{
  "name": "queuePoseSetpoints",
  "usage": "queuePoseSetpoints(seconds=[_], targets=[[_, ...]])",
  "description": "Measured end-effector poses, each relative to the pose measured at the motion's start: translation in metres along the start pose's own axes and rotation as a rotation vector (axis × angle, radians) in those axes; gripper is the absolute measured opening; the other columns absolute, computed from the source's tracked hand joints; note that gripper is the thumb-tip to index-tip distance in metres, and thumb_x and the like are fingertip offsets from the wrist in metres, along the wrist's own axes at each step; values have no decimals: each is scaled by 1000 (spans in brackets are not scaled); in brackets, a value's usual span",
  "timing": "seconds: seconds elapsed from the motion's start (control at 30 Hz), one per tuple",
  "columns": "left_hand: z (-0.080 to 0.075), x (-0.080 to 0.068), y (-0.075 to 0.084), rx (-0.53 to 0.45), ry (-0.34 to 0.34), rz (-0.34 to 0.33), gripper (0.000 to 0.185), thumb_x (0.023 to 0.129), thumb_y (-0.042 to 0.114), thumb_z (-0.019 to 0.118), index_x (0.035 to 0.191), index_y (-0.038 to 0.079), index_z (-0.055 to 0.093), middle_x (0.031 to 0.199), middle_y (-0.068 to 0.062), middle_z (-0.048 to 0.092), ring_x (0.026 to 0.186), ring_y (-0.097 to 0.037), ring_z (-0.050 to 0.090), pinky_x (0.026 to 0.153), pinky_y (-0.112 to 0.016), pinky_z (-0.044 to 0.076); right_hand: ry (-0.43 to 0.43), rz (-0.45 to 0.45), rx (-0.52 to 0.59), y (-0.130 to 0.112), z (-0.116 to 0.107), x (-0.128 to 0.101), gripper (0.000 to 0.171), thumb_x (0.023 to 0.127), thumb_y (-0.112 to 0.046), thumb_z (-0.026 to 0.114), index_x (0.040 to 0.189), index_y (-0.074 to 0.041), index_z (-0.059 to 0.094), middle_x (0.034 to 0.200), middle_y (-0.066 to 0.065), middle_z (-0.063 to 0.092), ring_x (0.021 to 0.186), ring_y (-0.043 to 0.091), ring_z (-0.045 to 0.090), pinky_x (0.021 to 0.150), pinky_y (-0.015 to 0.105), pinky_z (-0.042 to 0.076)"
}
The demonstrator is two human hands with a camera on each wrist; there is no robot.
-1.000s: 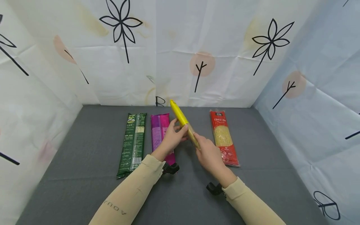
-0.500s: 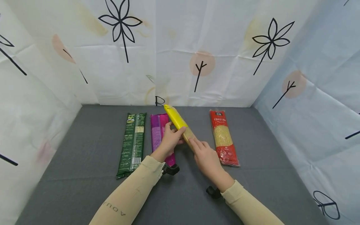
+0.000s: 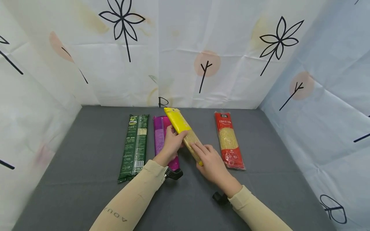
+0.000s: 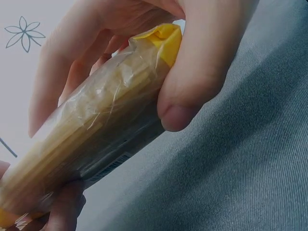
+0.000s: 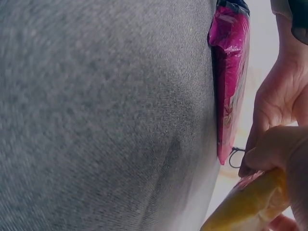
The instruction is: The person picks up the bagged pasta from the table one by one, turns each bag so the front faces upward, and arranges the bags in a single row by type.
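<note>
A long yellow noodle packet (image 3: 183, 132) with a clear window lies slanted, low over the grey table between the magenta and red packets. My left hand (image 3: 171, 145) grips its middle from the left, thumb curled over it; the left wrist view shows thumb and fingers wrapped round the yellow noodle packet (image 4: 96, 125). My right hand (image 3: 209, 159) holds the near end, fingers laid along its top. In the right wrist view the yellow noodle packet (image 5: 250, 204) shows at the bottom right, held just above the cloth.
A green packet (image 3: 134, 142), a magenta packet (image 3: 160, 131) and a red packet (image 3: 228, 138) lie side by side on the grey table (image 3: 86, 154). Patterned cloth walls (image 3: 185, 57) close in the back and both sides. The magenta packet (image 5: 231, 82) lies near the right hand.
Both hands have lowered the yellow packet and shifted it left, its far end now down near the magenta packet; its flat face has turned upward.
</note>
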State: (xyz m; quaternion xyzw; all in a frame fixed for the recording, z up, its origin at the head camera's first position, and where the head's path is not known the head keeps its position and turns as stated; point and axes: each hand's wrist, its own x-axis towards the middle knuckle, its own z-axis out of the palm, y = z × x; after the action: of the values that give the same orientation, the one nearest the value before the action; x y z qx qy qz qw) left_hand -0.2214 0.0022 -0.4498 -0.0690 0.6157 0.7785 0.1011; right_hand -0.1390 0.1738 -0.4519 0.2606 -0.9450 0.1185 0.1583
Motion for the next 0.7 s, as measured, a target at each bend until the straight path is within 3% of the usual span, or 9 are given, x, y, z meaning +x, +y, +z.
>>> queuePoseSetpoints(seconds=[0.2, 0.33, 0.53, 0.7], targets=[[-2, 0, 3, -25, 8, 6, 64, 91, 17, 66, 140, 14, 26, 127, -15, 49, 108, -30, 61, 81, -42, 55, -41, -1, 123, 4, -4, -1, 81, 75, -30, 83, 145, -19, 46, 143, 2, 47, 115, 23, 46, 94, 42, 47], [-4, 0, 5, -20, 13, 20, 61, 92, 14, 62, 141, 14, 26, 123, -17, 49, 105, -30, 62, 81, -41, 55, -84, 65, 322, 8, -7, -2, 77, 79, -44, 78, 144, -19, 46, 145, -3, 44, 123, 18, 41, 95, 42, 47], [-7, 0, 5, -38, -12, 2, 53, 93, 12, 59, 138, 12, 31, 125, -16, 51, 107, -29, 60, 84, -42, 54, -64, 302, 667, 15, -7, 0, 61, 90, -40, 68, 139, -12, 47, 136, 3, 50, 119, 20, 50, 94, 45, 48], [-8, -1, 6, -40, -52, -1, 48, 93, 11, 57, 135, 12, 35, 125, -15, 54, 106, -29, 60, 85, -42, 53, -124, 496, 893, 20, -5, 2, 62, 93, -38, 65, 143, -10, 41, 136, 10, 51, 113, 26, 58, 87, 43, 52]])
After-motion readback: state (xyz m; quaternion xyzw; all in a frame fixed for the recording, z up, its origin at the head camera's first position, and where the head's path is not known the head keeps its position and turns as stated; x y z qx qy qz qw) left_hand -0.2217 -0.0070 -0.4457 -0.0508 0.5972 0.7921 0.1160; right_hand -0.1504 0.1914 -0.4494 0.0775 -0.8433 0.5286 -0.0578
